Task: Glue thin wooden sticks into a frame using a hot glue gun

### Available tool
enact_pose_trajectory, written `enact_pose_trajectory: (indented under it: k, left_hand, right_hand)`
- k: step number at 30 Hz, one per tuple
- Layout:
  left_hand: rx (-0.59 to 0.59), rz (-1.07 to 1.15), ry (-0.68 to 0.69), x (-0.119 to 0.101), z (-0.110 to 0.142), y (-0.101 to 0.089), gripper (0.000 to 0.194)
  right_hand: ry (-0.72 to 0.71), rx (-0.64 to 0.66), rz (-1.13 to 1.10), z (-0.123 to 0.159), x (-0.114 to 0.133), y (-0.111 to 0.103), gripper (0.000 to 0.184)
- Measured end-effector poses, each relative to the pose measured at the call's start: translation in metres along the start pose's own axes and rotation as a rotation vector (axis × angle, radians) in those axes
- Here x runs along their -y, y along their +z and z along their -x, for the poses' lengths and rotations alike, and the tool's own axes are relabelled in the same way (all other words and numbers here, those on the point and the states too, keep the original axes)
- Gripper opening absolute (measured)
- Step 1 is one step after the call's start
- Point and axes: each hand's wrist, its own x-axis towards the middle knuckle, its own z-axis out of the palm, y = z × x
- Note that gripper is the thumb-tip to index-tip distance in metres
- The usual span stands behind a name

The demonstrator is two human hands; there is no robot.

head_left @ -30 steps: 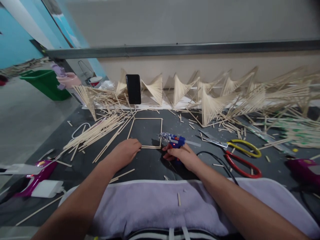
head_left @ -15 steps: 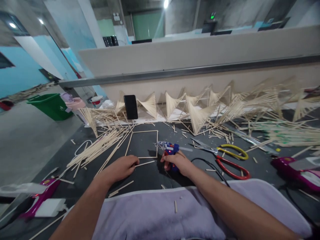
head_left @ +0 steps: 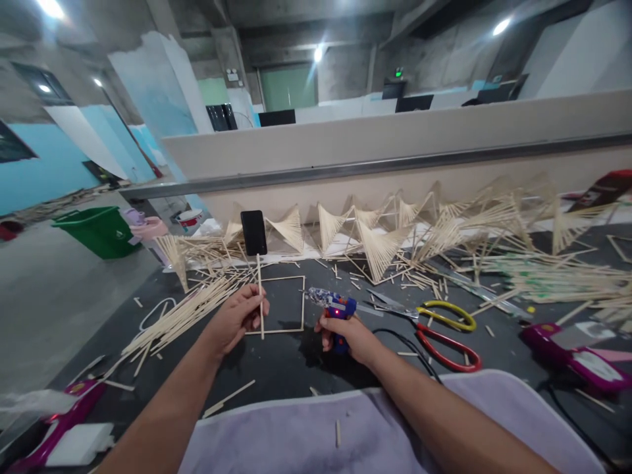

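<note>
My left hand (head_left: 236, 320) pinches a thin wooden stick (head_left: 259, 289) and holds it upright above the dark table (head_left: 286, 362). Just right of it a square frame of sticks (head_left: 282, 304) lies flat. My right hand (head_left: 348, 333) is wrapped round the handle of a blue glue gun (head_left: 332, 305), whose foil-covered nozzle points left toward the frame's right side. A black cord (head_left: 409, 342) runs from the gun to the right.
A loose heap of sticks (head_left: 187, 313) lies left of the frame. Finished fan-shaped stick pieces (head_left: 380, 240) line the partition, with a black phone (head_left: 253, 232) propped upright. Scissors with yellow and red handles (head_left: 439, 329) lie right. Purple tools (head_left: 577, 349) sit at both sides. A lilac towel (head_left: 316, 434) covers my lap.
My left hand picked a stick off the table near the frame's lower edge and raised it upright. The right hand stayed on the glue gun. The camera tilted upward.
</note>
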Motion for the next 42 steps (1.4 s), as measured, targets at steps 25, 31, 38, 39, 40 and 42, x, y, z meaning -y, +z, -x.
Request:
enact_pose_trajectory:
  k: [25, 31, 38, 39, 40, 42]
  left_hand:
    - [0.222, 0.066, -0.200, 0.050, 0.004, 0.013, 0.018]
    - [0.204, 0.059, -0.215, 0.051, 0.003, 0.010, 0.022]
    - [0.036, 0.167, -0.133, 0.052, -0.001, 0.008, 0.021]
    - [-0.016, 0.187, -0.105, 0.051, -0.002, 0.007, 0.021]
    - [-0.057, 0.199, -0.080, 0.051, -0.003, 0.006, 0.020]
    - [-0.109, 0.198, -0.037, 0.051, -0.004, 0.003, 0.019]
  right_hand:
    - [-0.020, -0.234, 0.640, 0.000, 0.003, -0.003, 0.019]
    - [0.013, -0.244, 0.714, 0.001, 0.007, 0.002, 0.018]
    - [-0.069, -0.198, 0.803, 0.003, -0.001, 0.002, 0.014]
    - [-0.114, -0.169, 0.850, 0.003, -0.005, 0.002, 0.013]
    - [-0.150, -0.133, 0.899, 0.004, -0.008, 0.002, 0.012]
    - [-0.190, -0.072, 0.978, 0.005, -0.014, 0.003, 0.011]
